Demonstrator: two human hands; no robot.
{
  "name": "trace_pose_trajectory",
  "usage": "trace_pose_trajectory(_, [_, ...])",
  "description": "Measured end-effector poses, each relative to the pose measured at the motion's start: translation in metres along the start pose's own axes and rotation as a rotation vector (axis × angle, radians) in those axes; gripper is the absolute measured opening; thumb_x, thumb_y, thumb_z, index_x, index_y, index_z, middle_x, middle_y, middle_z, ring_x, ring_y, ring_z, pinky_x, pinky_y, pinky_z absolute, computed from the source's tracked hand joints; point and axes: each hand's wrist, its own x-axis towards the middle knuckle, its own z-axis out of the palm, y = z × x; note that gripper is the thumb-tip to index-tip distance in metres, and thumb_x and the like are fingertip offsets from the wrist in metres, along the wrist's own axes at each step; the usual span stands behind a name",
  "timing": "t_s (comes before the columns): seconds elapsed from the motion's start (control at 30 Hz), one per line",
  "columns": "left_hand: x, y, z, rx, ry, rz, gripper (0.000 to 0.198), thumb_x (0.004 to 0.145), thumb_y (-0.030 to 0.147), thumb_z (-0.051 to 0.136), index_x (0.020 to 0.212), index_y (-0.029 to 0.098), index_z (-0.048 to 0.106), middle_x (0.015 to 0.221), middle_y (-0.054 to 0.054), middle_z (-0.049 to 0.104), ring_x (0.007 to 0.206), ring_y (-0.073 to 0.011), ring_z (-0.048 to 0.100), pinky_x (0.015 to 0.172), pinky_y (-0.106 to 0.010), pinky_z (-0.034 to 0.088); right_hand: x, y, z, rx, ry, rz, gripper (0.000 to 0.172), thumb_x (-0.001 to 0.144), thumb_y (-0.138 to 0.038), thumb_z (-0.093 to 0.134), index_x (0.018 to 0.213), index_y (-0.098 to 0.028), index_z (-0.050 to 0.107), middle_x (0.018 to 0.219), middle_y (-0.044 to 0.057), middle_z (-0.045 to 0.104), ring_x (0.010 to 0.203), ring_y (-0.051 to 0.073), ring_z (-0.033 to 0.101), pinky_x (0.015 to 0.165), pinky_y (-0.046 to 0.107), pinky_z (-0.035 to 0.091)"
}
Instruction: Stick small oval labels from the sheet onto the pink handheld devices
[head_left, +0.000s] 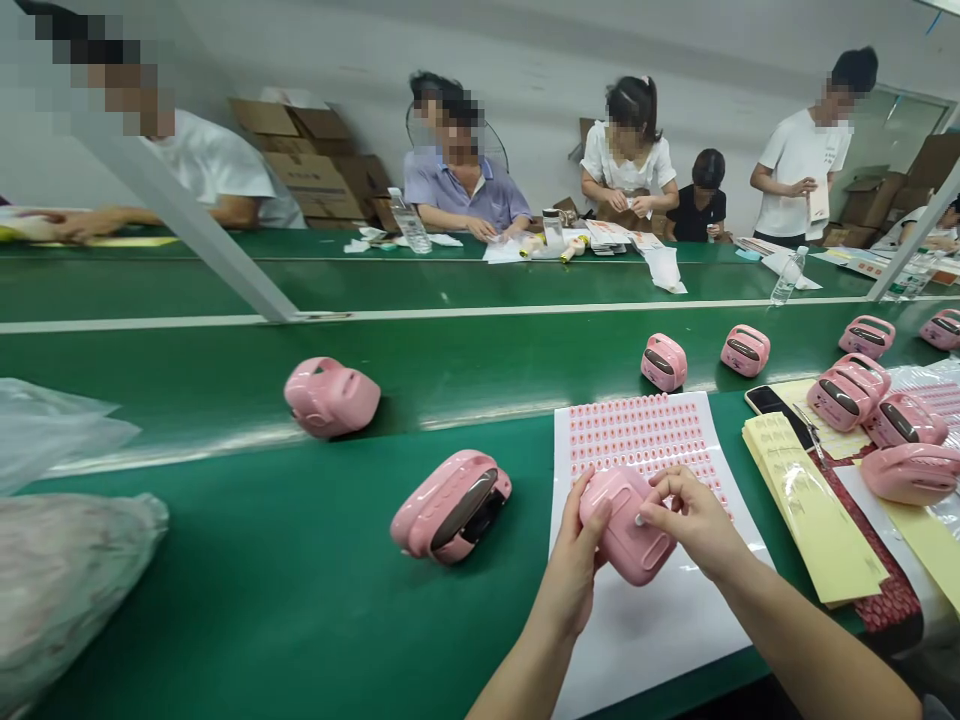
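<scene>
My left hand (574,560) grips a pink plastic casing (626,530) from its left side, holding it above a white sticker sheet (660,620). My right hand (694,515) pinches with thumb and forefinger against the casing's right face, where a small pale dot shows; whether a sticker sits in the pinch I cannot make out. Rows of small pink stickers (641,435) fill the sheet's upper half. Another pink casing (452,503) lies on the green table to the left.
A green conveyor belt (465,365) carries pink casings (331,397), (664,361), (745,350). More casings (847,393) cluster at right beside yellow backing strips (810,510) and a phone (769,402). Plastic bags (60,580) lie left. Several people work across the belt.
</scene>
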Motion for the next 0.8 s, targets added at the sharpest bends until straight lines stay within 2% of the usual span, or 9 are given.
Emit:
trace_pose_trajectory(0.27, [-0.002,0.002,0.000,-0.013,0.020,0.014,0.066,0.063,0.054,0.072,0.121,0.030,0.053,0.121,-0.007,0.061,0.107,-0.0275,0.057,0.075,-0.032,0.049,-0.005,0.009,0.009,-0.212,0.104,-0.257,0.007,0.070,-0.023,0.062,0.064,-0.021,0.059,0.088,0.005,0.050,0.087,0.021,0.054,0.075,0.036,0.049])
trace_pose_trajectory(0.4, [-0.001,0.002,0.000,-0.050,0.054,0.019,0.062,0.064,0.053,0.072,0.119,0.030,0.055,0.125,-0.006,0.059,0.108,-0.0285,0.058,0.078,-0.035,0.049,-0.014,0.016,0.014,-0.376,0.205,-0.626,0.007,0.076,-0.017,0.058,0.071,-0.022,0.060,0.095,0.008,0.051,0.094,0.023,0.054,0.077,0.039,0.049])
trace_pose_trajectory(0.47, [0.001,0.001,-0.003,-0.117,0.057,0.048,0.060,0.065,0.052,0.072,0.118,0.028,0.057,0.123,-0.006,0.061,0.110,-0.0281,0.056,0.081,-0.033,0.049,-0.005,0.018,0.009,-0.421,0.228,-0.780,0.007,0.079,-0.018,0.056,0.076,-0.022,0.061,0.096,0.008,0.051,0.093,0.023,0.055,0.078,0.040,0.050])
trace_pose_trajectory(0.5, [0.003,0.001,-0.005,-0.160,0.064,0.062,0.058,0.065,0.051,0.072,0.116,0.026,0.059,0.120,-0.006,0.063,0.111,-0.0282,0.056,0.083,-0.033,0.049,0.006,0.019,0.005,-0.434,0.249,-0.809,0.007,0.081,-0.020,0.054,0.080,-0.023,0.060,0.096,0.008,0.052,0.094,0.023,0.055,0.079,0.040,0.050])
trace_pose_trajectory(0.57, [0.004,-0.001,-0.013,-0.256,0.075,0.046,0.057,0.066,0.052,0.071,0.113,0.021,0.062,0.112,-0.007,0.067,0.111,-0.0294,0.056,0.085,-0.034,0.049,0.040,0.021,-0.008,-0.472,0.328,-0.759,0.013,0.084,-0.021,0.049,0.093,-0.023,0.058,0.097,0.009,0.052,0.096,0.023,0.056,0.082,0.041,0.050])
trace_pose_trajectory(0.63, [0.003,-0.004,-0.024,-0.360,0.055,-0.002,0.060,0.065,0.055,0.070,0.112,0.018,0.063,0.104,-0.009,0.070,0.108,-0.0322,0.058,0.086,-0.038,0.049,0.084,0.024,-0.023,-0.580,0.406,-0.563,0.024,0.083,-0.017,0.043,0.104,-0.021,0.053,0.104,0.010,0.050,0.090,0.020,0.059,0.083,0.039,0.051])
trace_pose_trajectory(0.73, [-0.005,-0.017,-0.043,-0.497,-0.106,0.002,0.068,0.062,0.057,0.072,0.117,0.017,0.061,0.104,-0.012,0.070,0.109,-0.0366,0.057,0.087,-0.044,0.048,0.138,0.035,-0.036,-0.611,0.361,-0.479,0.033,0.072,-0.005,0.042,0.099,-0.017,0.056,0.098,0.010,0.050,0.085,0.021,0.060,0.081,0.038,0.052])
trace_pose_trajectory(0.8, [-0.011,-0.028,-0.052,-0.540,-0.228,0.052,0.074,0.060,0.054,0.076,0.122,0.018,0.057,0.105,-0.014,0.070,0.111,-0.0386,0.055,0.090,-0.048,0.044,0.157,0.043,-0.036,-0.622,0.317,-0.462,0.035,0.067,-0.004,0.043,0.095,-0.017,0.057,0.091,0.010,0.051,0.089,0.025,0.058,0.084,0.043,0.049])
